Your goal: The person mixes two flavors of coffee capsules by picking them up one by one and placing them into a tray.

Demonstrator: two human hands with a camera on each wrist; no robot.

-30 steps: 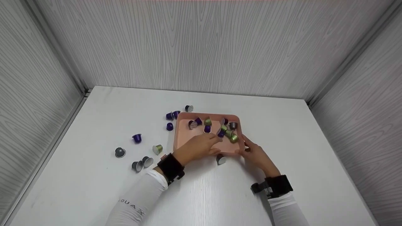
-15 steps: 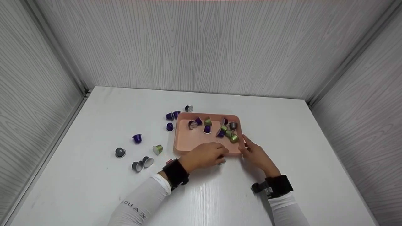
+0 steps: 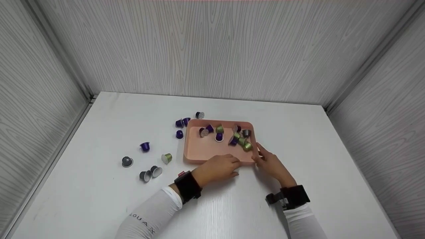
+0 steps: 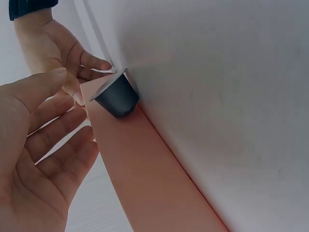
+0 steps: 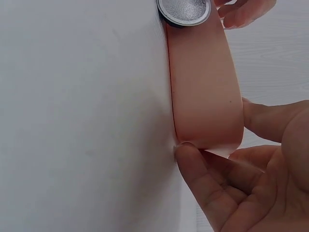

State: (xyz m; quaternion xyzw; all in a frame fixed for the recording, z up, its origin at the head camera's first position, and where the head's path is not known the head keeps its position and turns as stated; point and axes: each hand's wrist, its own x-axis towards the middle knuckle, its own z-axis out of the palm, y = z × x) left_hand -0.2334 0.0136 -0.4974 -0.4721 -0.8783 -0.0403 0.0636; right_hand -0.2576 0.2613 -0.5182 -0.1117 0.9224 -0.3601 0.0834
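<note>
A pink tray (image 3: 204,151) lies on the white table, with several coffee capsules in purple, green and dark grey inside it. My left hand (image 3: 217,170) is over the tray's front rim, its fingers loosely bent and holding nothing. In the left wrist view, a dark coffee capsule (image 4: 119,98) lies tilted against the tray's outer front wall, just beyond the left fingers; the hand hides it from the head view. My right hand (image 3: 272,167) grips the tray's front right corner. The right wrist view shows the thumb at the rim and fingertips (image 5: 190,157) low at the corner.
Left of the tray lie loose capsules: a green capsule (image 3: 167,158), a grey capsule (image 3: 127,161) and a purple capsule (image 3: 145,146) among them. Another capsule (image 3: 200,115) is behind the tray's back left corner. Wood-grain panels (image 3: 206,49) enclose the table at the back and sides.
My left hand has moved out of the tray, toward me, to above its front rim and the dark capsule there. The right hand has stayed at the corner, and the tray is almost still.
</note>
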